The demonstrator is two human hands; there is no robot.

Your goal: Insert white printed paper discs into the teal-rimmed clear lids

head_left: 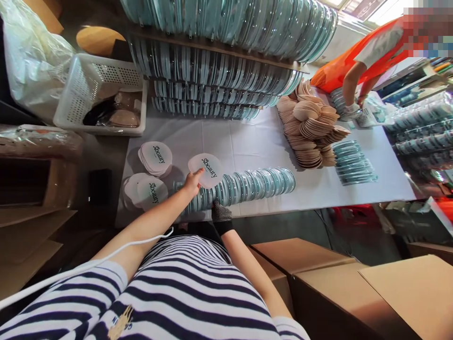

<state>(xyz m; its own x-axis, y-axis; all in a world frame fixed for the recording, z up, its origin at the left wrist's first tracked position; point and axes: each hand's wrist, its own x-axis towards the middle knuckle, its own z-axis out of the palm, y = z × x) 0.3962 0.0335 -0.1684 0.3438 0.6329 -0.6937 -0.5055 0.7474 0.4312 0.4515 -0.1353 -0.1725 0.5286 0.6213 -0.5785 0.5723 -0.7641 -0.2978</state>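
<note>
My left hand (pixel 194 182) pinches a white rounded card (pixel 211 170) printed with "beauty", thumb on its printed face. The card is held just above a row of clear zip pouches (pixel 258 185) with pale teal edging, standing packed side by side along the table's near edge. My right hand (pixel 222 213), in a dark mesh glove, is closed at the near side of this row, on the edge of one pouch; its fingertips are partly hidden. To the left lie two piles of similar cards, a far stack (pixel 155 159) and a nearer, spread one (pixel 146 190).
Tall tiers of pouches (pixel 212 66) stand at the back. A white basket (pixel 101 130) is at left, beige oval pads (pixel 307 127) and more pouches (pixel 355 162) at right. Another person (pixel 350 71) works beyond. Cardboard boxes (pixel 318 278) stand at lower right.
</note>
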